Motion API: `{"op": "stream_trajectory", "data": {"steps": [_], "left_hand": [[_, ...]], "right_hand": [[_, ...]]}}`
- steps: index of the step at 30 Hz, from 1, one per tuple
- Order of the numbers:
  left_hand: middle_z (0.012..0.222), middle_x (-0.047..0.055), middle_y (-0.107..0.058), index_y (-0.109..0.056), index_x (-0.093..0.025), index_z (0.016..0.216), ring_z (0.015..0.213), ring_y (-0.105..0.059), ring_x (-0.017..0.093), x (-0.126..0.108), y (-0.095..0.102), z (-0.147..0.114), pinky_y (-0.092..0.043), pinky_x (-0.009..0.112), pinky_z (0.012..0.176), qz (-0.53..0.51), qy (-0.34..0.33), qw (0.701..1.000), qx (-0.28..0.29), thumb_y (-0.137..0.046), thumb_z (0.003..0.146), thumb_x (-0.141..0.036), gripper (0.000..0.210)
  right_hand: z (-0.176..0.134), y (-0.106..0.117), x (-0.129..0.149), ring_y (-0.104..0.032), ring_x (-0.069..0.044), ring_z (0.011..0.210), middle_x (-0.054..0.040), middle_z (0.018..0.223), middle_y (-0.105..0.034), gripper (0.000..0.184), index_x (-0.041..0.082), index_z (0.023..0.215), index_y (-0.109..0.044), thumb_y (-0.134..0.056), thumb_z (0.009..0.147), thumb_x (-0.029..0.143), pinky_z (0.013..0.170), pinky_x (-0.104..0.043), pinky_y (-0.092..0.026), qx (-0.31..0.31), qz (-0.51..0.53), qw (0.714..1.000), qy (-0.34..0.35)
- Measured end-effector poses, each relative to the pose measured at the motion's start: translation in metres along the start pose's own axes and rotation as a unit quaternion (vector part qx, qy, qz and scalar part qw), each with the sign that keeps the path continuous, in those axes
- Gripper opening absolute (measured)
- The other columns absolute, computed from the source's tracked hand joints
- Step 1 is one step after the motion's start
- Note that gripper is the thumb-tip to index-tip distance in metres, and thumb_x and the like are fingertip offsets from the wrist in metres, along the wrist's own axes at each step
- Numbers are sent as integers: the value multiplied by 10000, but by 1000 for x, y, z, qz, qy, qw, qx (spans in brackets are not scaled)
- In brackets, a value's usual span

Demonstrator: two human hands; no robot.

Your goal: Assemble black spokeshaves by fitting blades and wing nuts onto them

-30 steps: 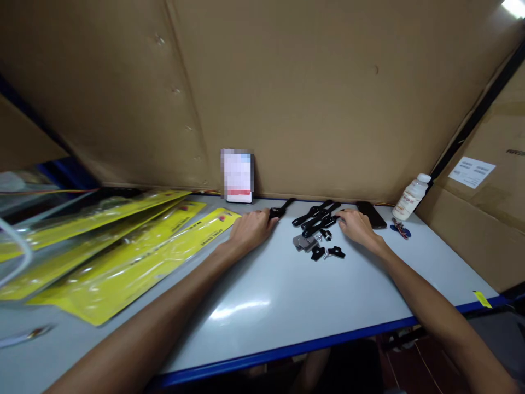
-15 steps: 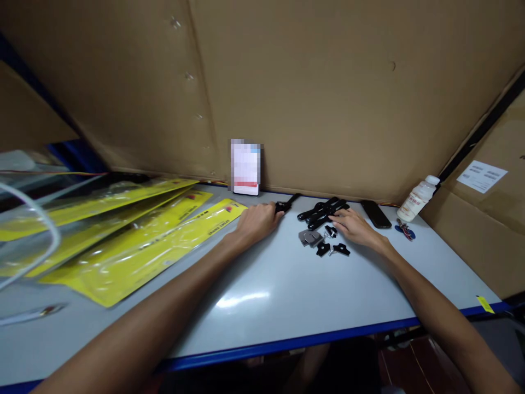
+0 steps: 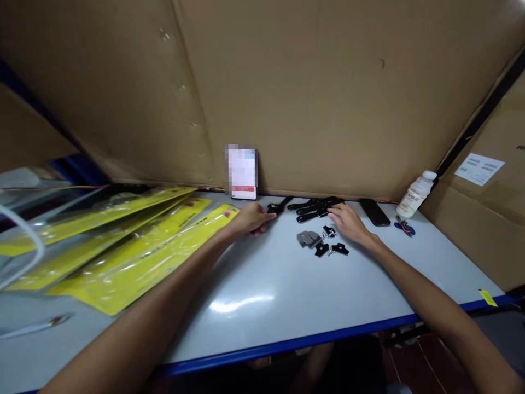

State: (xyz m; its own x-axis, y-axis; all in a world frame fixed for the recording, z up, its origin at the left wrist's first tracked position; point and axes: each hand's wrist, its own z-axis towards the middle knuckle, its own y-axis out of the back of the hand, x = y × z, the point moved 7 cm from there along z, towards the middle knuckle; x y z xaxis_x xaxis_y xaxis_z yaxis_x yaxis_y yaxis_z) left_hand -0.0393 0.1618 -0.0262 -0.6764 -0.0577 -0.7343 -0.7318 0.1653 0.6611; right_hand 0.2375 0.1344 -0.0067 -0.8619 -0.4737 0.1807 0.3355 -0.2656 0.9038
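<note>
My left hand [image 3: 251,219] rests on the table beside a slim black tool-like piece [image 3: 280,206]. Its lower fingers are curled, one finger reaches out to the near edge of that piece, and I see no grip around it. My right hand [image 3: 348,221] lies at the right end of a pile of long black handles [image 3: 308,210], its fingertips closed on one of them; part of the pile is hidden behind the fingers. Just in front are grey flat plates [image 3: 308,239], small black plates [image 3: 340,249] with a hole, and small silver wing-shaped screws [image 3: 331,251].
Yellow blister packs [image 3: 164,257] fan out at the left, near a white cable [image 3: 35,241]. A lit phone [image 3: 243,174] leans on the cardboard wall [image 3: 303,98]. Towards the right are a dark phone [image 3: 374,212], a white bottle [image 3: 416,195] and keys [image 3: 404,225].
My left hand has drawn back a little to the left from the black piece, which it partly covered. The handles under my right hand have shifted away from the small plates.
</note>
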Motion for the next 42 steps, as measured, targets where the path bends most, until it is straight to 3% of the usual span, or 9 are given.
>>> {"op": "stream_trajectory", "data": {"steps": [5, 10, 18, 23, 29, 32, 34, 37, 42], "left_hand": [[437, -70, -389, -574, -158, 688, 328, -298, 64, -2, -2, -12, -207, 188, 338, -206, 0, 977, 53, -642, 817, -326, 222], [549, -61, -459, -425, -211, 734, 398, -409, 68, -29, -10, -29, -281, 161, 373, -298, -49, 952, 44, -663, 803, -294, 262], [570, -45, -479, -472, -217, 763, 504, -451, 116, -71, -54, -67, -280, 216, 497, -205, -136, 969, -21, -543, 907, -234, 161], [679, 15, -623, -471, -232, 1010, 610, -607, 198, -84, -79, -90, -299, 270, 572, 101, -223, 969, -47, -357, 985, -223, 118], [942, 89, -728, -431, -220, 1120, 778, -687, 241, -85, -82, -93, -379, 273, 637, 161, -245, 955, -31, -424, 846, -58, 318], [941, 103, -723, -440, -212, 1122, 791, -688, 259, -89, -81, -94, -402, 283, 657, 166, -254, 952, -38, -446, 843, -71, 313], [939, 107, -721, -443, -210, 1132, 804, -687, 264, -90, -82, -96, -415, 291, 678, 178, -254, 950, -38, -453, 848, -79, 313], [913, 98, -717, -452, -214, 1145, 805, -680, 258, -89, -83, -97, -420, 292, 689, 193, -237, 951, -40, -454, 850, -76, 325], [736, 56, -640, -507, -209, 1026, 714, -625, 238, -87, -80, -92, -391, 295, 644, 70, -219, 973, -36, -436, 920, -163, 136]], "right_hand": [[-5, 21, -13, -624, -228, 1017, -109, 1090, -691, 275, 179, 1046, -738, -481, 998, 262, 921, -351, -459, -80, 37, 996, -20], [-10, 43, 8, -617, -188, 823, -64, 876, -688, 274, 183, 852, -695, -479, 989, 279, 774, -292, -437, -140, 65, 988, -24], [-23, 28, 68, -529, -120, 519, 7, 591, -610, 368, 210, 752, -543, -406, 1002, 442, 563, -237, -363, -11, 264, 963, -50], [-31, -2, 70, -411, -75, 352, 4, 510, -598, 459, 178, 760, -546, -472, 945, 591, 369, -188, -245, 119, 526, 818, -201], [-42, -5, 83, -323, -49, 359, 46, 514, -531, 274, 158, 789, -589, -611, 919, 398, 329, -174, -168, 161, 715, 607, -307], [-45, -5, 86, -287, -47, 376, 63, 523, -481, 205, 161, 767, -588, -619, 909, 307, 338, -175, -205, 144, 751, 554, -330], [-44, -4, 85, -288, -49, 393, 59, 553, -489, 185, 167, 761, -586, -665, 864, 298, 347, -184, -214, 121, 751, 566, -318], [-42, -1, 79, -303, -60, 398, 47, 575, -516, 237, 187, 745, -569, -717, 798, 364, 358, -214, -203, 89, 699, 649, -285], [-32, 25, 67, -458, -123, 453, 12, 569, -572, 249, 222, 705, -529, -621, 850, 401, 464, -246, -296, -11, 359, 924, -130]]}}
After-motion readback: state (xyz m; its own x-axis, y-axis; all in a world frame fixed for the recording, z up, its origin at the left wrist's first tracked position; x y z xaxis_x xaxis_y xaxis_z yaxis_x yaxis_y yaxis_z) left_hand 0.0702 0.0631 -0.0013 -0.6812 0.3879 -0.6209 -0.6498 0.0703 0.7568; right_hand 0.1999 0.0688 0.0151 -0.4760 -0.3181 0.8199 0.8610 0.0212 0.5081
